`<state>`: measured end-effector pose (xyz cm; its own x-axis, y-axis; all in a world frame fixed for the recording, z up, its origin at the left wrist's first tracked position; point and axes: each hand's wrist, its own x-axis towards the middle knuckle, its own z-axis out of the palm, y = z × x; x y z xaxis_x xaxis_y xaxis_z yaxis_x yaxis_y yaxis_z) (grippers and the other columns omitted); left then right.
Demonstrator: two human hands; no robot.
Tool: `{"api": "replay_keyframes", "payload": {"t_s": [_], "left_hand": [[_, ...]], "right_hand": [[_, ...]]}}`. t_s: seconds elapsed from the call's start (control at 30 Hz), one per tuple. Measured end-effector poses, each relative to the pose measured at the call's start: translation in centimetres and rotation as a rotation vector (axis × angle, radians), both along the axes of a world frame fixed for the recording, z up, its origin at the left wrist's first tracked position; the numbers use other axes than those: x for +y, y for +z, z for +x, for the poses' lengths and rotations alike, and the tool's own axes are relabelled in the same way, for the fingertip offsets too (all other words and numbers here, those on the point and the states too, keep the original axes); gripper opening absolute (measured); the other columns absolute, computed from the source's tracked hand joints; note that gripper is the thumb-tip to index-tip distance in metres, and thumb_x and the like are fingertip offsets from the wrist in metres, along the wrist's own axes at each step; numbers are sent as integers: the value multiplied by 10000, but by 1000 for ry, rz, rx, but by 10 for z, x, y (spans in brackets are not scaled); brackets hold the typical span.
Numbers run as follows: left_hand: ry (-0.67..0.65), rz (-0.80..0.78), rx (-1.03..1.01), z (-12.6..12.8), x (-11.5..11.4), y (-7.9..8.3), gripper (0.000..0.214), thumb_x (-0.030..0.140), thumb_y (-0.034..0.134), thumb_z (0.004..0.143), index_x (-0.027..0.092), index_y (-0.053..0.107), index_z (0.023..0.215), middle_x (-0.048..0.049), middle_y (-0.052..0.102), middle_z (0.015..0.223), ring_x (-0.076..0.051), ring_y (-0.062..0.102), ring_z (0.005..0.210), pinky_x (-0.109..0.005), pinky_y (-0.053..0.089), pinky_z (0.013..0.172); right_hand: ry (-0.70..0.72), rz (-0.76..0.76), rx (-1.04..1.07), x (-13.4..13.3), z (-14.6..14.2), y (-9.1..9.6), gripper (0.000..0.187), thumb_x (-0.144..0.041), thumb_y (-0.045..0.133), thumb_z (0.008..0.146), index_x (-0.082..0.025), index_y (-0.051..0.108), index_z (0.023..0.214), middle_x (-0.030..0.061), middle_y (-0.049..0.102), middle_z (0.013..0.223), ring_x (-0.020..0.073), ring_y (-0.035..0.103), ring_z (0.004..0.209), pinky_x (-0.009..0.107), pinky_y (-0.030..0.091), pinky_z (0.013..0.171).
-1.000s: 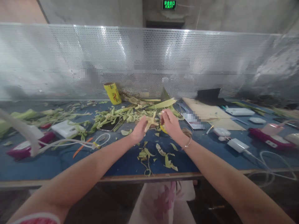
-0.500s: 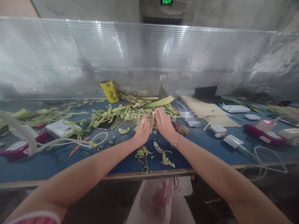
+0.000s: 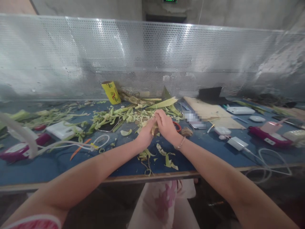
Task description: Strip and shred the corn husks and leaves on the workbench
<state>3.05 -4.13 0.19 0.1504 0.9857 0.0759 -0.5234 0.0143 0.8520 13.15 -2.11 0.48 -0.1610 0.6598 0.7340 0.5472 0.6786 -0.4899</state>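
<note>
My left hand (image 3: 145, 133) and my right hand (image 3: 166, 124) are pressed together above the blue table (image 3: 43, 165), both closed round a small pale folded leaf piece (image 3: 154, 128) that shows only between the fingers. A bracelet circles my right wrist. Just behind the hands lies a pile of green leaf strips (image 3: 119, 115). Torn leaf scraps (image 3: 164, 157) lie on the table under my wrists, close to the front edge.
A yellow roll (image 3: 111, 92) stands against the perforated metal screen (image 3: 152, 57). White box (image 3: 62, 130), white cable (image 3: 78, 144) and orange stick (image 3: 77, 153) lie left. Cardboard sheet (image 3: 209, 113), white chargers (image 3: 237, 143) and magenta devices (image 3: 268, 133) lie right. A red ring (image 3: 176, 126) sits beside my right hand.
A second ago my hands were apart with the leaf piece sticking up from the left one. They have closed together around it, and the view has tilted down slightly.
</note>
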Motion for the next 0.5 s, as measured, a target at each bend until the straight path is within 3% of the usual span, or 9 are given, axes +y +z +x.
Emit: {"api": "replay_keyframes", "payload": {"t_s": [0.2,0.5], "left_hand": [[-66,-47,-22,-3,0,7,178,305,555,748,157,499,667,44,445,520,-61,383,455,-210,348,488],[-97,38,100,-8,1,5,221,348,616,693,162,497,697,31,491,614,-66,421,522,-194,345,480]], "right_hand": [[-3,-9,58,1,2,2,219,-348,310,907,-219,484,875,-2,516,700,134,481,582,237,340,568],[24,-61,121,-1,5,-1,182,-334,324,895,-220,454,838,-23,477,631,133,468,562,245,336,561]]}}
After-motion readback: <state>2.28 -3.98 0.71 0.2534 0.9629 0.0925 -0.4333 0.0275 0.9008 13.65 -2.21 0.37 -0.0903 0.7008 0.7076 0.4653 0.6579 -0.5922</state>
